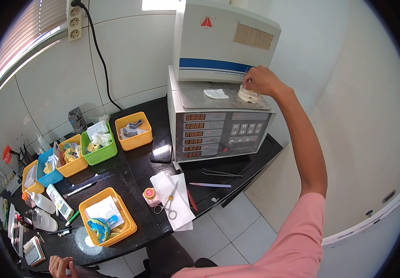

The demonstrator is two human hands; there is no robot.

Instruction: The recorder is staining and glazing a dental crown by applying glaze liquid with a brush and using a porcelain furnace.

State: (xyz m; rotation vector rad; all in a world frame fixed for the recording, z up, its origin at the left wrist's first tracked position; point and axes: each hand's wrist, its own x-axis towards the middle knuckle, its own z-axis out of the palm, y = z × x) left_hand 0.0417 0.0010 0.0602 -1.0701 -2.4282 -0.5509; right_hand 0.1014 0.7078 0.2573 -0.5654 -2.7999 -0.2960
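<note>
My right hand (261, 80) reaches out to the metal top of a white machine with a control panel, its fingers closed on the upper part of a pale plaster dental model (249, 95). A folded white cloth or tissue (215, 93) lies to the left of the model on the same metal plate (193, 98). At the lower left edge of the view, my left hand (62, 267) is near the desk's front edge, fingers curled, with nothing visible in it. Its lower part is cut off by the picture's edge.
On the black desk stand several small baskets, the nearest an orange one (130, 227) with a blue-and-yellow dental impression (99, 229). Scissors (169, 204) lie on white paper beside a small pink jar (151, 196). Tweezers (222, 173) lie before the machine (223, 139).
</note>
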